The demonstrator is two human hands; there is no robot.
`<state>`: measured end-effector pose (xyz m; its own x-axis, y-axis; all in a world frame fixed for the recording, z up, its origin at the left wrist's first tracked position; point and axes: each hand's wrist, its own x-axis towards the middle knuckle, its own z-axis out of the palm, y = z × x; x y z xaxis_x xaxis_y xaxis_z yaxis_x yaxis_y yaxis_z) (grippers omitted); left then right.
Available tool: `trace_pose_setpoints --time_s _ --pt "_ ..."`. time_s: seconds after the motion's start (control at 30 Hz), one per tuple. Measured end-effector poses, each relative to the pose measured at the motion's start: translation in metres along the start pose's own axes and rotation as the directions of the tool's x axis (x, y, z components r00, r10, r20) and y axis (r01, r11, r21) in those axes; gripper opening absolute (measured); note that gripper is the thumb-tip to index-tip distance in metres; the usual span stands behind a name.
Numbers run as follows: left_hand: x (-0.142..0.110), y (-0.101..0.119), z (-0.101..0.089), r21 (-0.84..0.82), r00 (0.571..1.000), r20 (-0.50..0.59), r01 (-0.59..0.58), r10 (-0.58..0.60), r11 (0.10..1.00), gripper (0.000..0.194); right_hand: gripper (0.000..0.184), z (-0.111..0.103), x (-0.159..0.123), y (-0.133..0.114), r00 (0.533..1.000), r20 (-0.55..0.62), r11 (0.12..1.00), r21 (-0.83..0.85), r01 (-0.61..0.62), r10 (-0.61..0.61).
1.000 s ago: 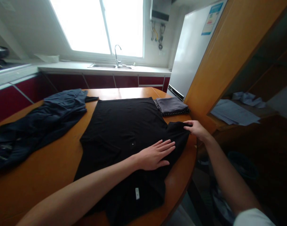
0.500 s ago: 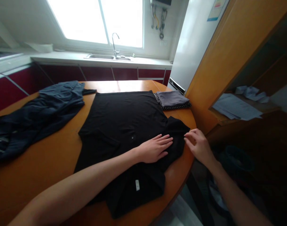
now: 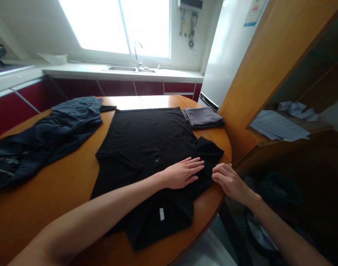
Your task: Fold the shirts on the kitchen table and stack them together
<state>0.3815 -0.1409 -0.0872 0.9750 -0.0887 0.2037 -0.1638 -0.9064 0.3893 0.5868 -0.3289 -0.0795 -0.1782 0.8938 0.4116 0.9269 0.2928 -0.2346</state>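
A black shirt [image 3: 149,133] lies spread on the wooden table, its hem toward the window and its collar end, with a small white label [image 3: 161,214], toward me. My left hand [image 3: 182,173] rests flat on the shirt near the right sleeve, fingers stretched out, palm down. At the right edge of that sleeve, my right hand [image 3: 227,179] has its fingers pinched together on the cloth; the fingertips are partly hidden. The other sleeve lies folded over the shirt on the left.
Dark blue clothing [image 3: 47,136] lies rumpled on the left of the table [image 3: 66,181]. A folded grey and patterned stack [image 3: 203,116] sits at the far right. Beyond are a counter with a sink [image 3: 120,68] and a fridge [image 3: 221,51]. Papers [image 3: 278,125] lie on a shelf at right.
My right hand has moved down and slightly left along the sleeve edge, and its fingers have closed together. My left hand stays flat on the shirt. The view has shifted slightly.
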Motion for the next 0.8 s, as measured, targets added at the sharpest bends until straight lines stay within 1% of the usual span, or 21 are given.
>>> trace_pose_setpoints --time_s 0.07,0.13,0.17,0.2,0.23,0.27,0.3,0.33,0.37,0.4,0.43,0.47,0.5,0.57,0.63,0.7,0.73,0.77,0.8 --pt "0.0 0.0 -0.001 0.003 1.0 0.004 -0.007 0.007 1.0 0.054 0.021 -0.008 0.0 -0.004 0.999 0.041 1.0 0.028 0.004 -0.005" --pt "0.0 0.001 -0.002 0.018 0.999 0.039 -0.021 0.02 1.0 0.054 0.02 -0.013 0.001 -0.004 0.996 0.091 0.996 0.086 0.0 -0.007" --pt "0.0 0.001 -0.002 0.028 0.998 0.064 -0.029 0.027 0.999 0.054 0.019 -0.013 0.003 -0.001 0.996 0.09 0.993 0.114 -0.023 0.012" --pt "0.0 0.001 -0.003 0.036 0.996 0.088 -0.034 0.031 0.999 0.054 0.018 -0.012 0.007 0.004 0.997 0.058 0.989 0.134 -0.064 0.056" --pt "0.0 0.001 -0.003 0.041 0.994 0.106 -0.038 0.033 0.998 0.054 0.017 -0.009 0.013 0.011 0.992 0.003 0.982 0.144 -0.124 0.125" --pt "0.0 0.001 -0.003 0.043 0.993 0.117 -0.038 0.033 0.998 0.054 0.016 -0.005 0.022 0.021 0.975 -0.065 0.969 0.146 -0.201 0.213" --pt "-0.001 0.001 -0.004 0.043 0.992 0.123 -0.038 0.032 0.998 0.054 0.018 0.0 0.033 0.033 0.942 -0.135 0.946 0.146 -0.289 0.309" --pt "-0.001 0.001 -0.004 0.043 0.992 0.126 -0.037 0.032 0.998 0.054 0.021 0.005 0.045 0.046 0.902 -0.171 0.916 0.14 -0.375 0.396" --pt "-0.001 0.001 -0.005 0.042 0.992 0.125 -0.037 0.032 0.998 0.054 0.025 0.01 0.059 0.059 0.859 -0.181 0.877 0.14 -0.46 0.48" --pt "-0.001 0.001 -0.005 0.041 0.992 0.122 -0.038 0.033 0.998 0.053 0.028 0.015 0.074 0.071 0.817 -0.155 0.831 0.139 -0.539 0.556" --pt "-0.001 0.002 -0.006 0.04 0.992 0.12 -0.039 0.034 0.998 0.053 0.031 0.02 0.089 0.081 0.783 -0.105 0.789 0.131 -0.601 0.613" --pt "-0.002 0.002 -0.007 0.04 0.992 0.118 -0.04 0.035 0.998 0.053 0.034 0.024 0.102 0.089 0.761 -0.052 0.761 0.107 -0.64 0.647" --pt "-0.002 0.003 -0.007 0.039 0.993 0.116 -0.039 0.035 0.998 0.053 0.037 0.027 0.114 0.096 0.747 -0.004 0.745 0.076 -0.663 0.665" --pt "-0.002 0.004 -0.008 0.037 0.993 0.11 -0.039 0.035 0.999 0.052 0.041 0.032 0.131 0.103 0.742 0.065 0.743 0.008 -0.669 0.667" --pt "-0.003 0.004 -0.007 0.036 0.994 0.101 -0.041 0.037 0.999 0.053 0.042 0.033 0.139 0.106 0.736 0.105 0.742 -0.025 -0.67 0.668" --pt "-0.003 0.003 -0.006 0.037 0.995 0.089 -0.046 0.042 0.998 0.053 0.038 0.029 0.137 0.108 0.705 0.169 0.713 0.016 -0.701 0.689" --pt "-0.003 0.002 -0.005 0.04 0.995 0.086 -0.049 0.045 0.998 0.053 0.036 0.024 0.134 0.109 0.681 0.229 0.686 0.069 -0.724 0.696" --pt "-0.003 0.002 -0.004 0.041 0.995 0.085 -0.053 0.049 0.998 0.053 0.036 0.019 0.131 0.111 0.655 0.314 0.651 0.135 -0.747 0.687" --pt "-0.004 0.001 -0.003 0.041 0.995 0.084 -0.056 0.053 0.998 0.053 0.037 0.012 0.126 0.112 0.634 0.418 0.613 0.203 -0.764 0.651"
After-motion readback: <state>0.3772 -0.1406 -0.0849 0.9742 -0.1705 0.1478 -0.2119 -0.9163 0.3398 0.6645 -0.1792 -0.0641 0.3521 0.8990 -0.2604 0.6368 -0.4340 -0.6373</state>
